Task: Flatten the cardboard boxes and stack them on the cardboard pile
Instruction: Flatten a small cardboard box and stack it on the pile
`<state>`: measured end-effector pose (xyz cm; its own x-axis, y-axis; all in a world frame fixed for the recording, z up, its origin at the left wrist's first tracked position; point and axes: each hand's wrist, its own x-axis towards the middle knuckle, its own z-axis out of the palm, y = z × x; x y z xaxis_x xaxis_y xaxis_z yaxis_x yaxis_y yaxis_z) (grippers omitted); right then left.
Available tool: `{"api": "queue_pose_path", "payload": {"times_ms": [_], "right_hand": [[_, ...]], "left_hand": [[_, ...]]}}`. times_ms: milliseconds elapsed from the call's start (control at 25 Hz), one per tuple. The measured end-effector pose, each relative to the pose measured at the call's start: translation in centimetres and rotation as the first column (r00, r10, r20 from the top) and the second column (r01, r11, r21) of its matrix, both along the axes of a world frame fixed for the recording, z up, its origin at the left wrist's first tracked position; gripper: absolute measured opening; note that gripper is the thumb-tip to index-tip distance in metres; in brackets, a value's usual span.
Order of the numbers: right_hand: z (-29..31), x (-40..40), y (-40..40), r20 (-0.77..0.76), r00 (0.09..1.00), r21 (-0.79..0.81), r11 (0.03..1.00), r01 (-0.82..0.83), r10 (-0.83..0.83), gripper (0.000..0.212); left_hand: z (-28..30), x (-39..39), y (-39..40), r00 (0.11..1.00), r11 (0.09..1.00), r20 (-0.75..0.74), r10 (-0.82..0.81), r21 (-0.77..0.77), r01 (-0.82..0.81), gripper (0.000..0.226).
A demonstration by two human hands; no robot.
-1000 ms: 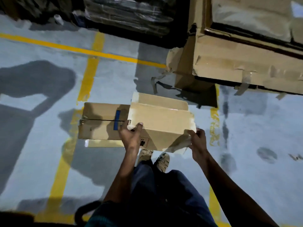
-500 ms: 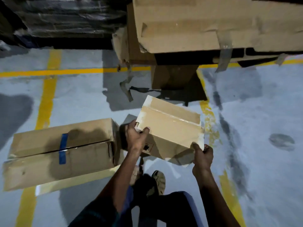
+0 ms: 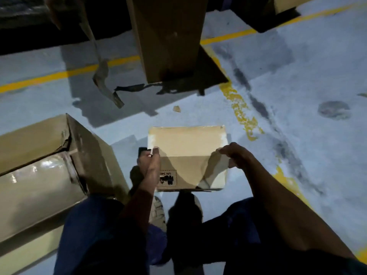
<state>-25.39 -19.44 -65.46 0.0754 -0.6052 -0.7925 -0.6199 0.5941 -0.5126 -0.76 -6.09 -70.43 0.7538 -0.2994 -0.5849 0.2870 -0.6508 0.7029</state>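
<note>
I hold a small brown cardboard box (image 3: 188, 147) in front of me, low over the grey floor, its taped top facing up and a printed label on its near side. My left hand (image 3: 152, 163) grips its left edge. My right hand (image 3: 232, 153) holds its right edge with curled fingers. A larger taped cardboard box (image 3: 45, 167) lies on the floor at my left, close to my left leg. The cardboard pile (image 3: 168, 36) rises at the top centre, with flaps hanging down from it.
Yellow floor lines (image 3: 240, 110) cross the grey concrete. A torn strip of tape (image 3: 103, 76) dangles from the pile at upper left. A small cardboard scrap (image 3: 176, 109) lies on the floor beyond the box. My shoes (image 3: 158, 211) stand just below the held box.
The small box has turned square to me and come lower and closer. My view has swung down and toward the pile, so the large box now sits close at my left.
</note>
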Motion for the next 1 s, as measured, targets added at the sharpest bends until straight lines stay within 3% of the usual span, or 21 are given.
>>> {"api": "queue_pose_path", "payload": {"times_ms": [80,160,240,360,440,520,600,680,800,920,1000], "right_hand": [[-0.4,-1.2,1.4,-0.08,0.973,0.061,0.975,-0.212,0.216,0.022],[-0.3,-1.5,3.3,-0.136,0.963,0.086,0.971,-0.224,0.234,0.016],[0.6,-1.5,4.6,-0.14,0.977,0.097,0.984,-0.147,0.16,0.039],[1.4,-1.5,5.5,-0.259,0.935,0.199,0.961,-0.194,0.242,0.065],[0.7,-1.6,5.5,-0.191,0.974,0.135,0.986,-0.098,0.124,0.063],[-0.4,-2.2,4.7,-0.005,0.997,0.073,0.995,0.072,-0.072,0.061],[-1.3,-2.2,3.7,0.101,0.972,0.015,0.977,0.213,-0.213,0.074],[-1.7,-1.2,2.2,0.119,0.948,-0.072,0.949,0.306,-0.297,0.085],[-2.2,0.2,1.6,0.089,0.953,-0.155,0.941,0.3,-0.289,0.101],[-3.1,0.1,1.0,0.133,0.909,-0.084,0.909,0.408,-0.396,0.093],[-2.8,0.0,0.2,0.293,0.793,0.074,0.84,0.538,-0.534,0.099]], "left_hand": [[0.2,-0.6,1.6,0.999,0.999,-0.023,-0.048,0.021,0.049,0.036],[0.7,-0.9,3.3,0.99,0.994,-0.096,-0.099,0.047,0.104,0.042],[0.9,-1.2,4.8,0.971,0.992,-0.21,-0.112,0.039,0.123,0.05],[0.4,-1.9,5.4,0.948,0.996,-0.306,-0.087,0.001,0.092,0.052],[0.3,-2.0,5.5,0.946,0.999,-0.319,-0.05,0.0,0.053,0.057],[0.3,-2.0,5.4,0.951,1.0,-0.309,0.005,0.022,0.002,0.069],[0.0,-2.1,5.4,0.937,0.999,-0.346,0.043,0.005,-0.044,0.086],[0.0,-2.8,5.4,0.897,0.993,-0.438,0.055,-0.074,-0.097,0.09],[-0.7,-3.2,4.9,0.843,0.974,-0.52,0.139,-0.081,-0.211,0.099],[-1.4,-2.9,4.6,0.789,0.968,-0.601,0.129,-0.097,-0.232,0.088],[-1.6,-2.8,4.7,0.811,0.978,-0.58,0.078,-0.116,-0.176,0.064]]}}
